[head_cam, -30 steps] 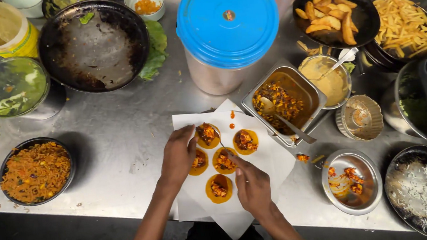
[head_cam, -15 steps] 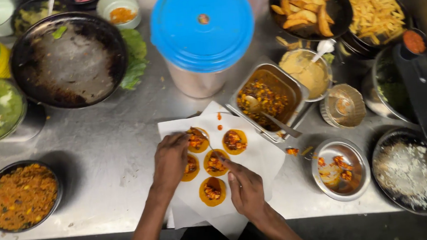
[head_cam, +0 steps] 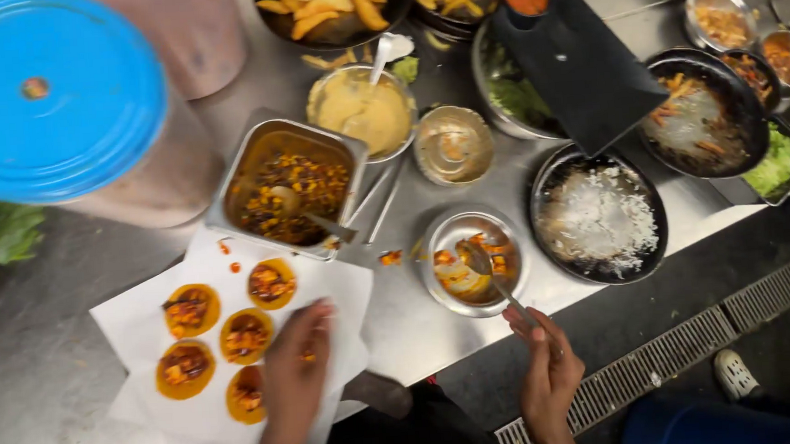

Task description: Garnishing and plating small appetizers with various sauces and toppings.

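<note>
The left hand (head_cam: 296,370) lies flat and open on the white paper (head_cam: 340,289) at the worktop's front edge, beside five small filled shells (head_cam: 246,334). The right hand (head_cam: 543,368) pinches a spoon (head_cam: 494,280) in a small bowl (head_cam: 445,294).

My right hand leaves the paper for the spoon

A second ago both my hands were pressed among the topped discs on the white paper (head_cam: 326,295); now my right hand (head_cam: 543,377) has swung off to the counter's edge and pinches the handle of the spoon (head_cam: 494,275) lying in the small steel bowl (head_cam: 443,288); my left hand (head_cam: 297,376) has slid toward the paper's near right side, beside the discs; my view has shifted right, bringing the rice pan (head_cam: 596,223) and floor grate (head_cam: 695,345) into sight.
</note>
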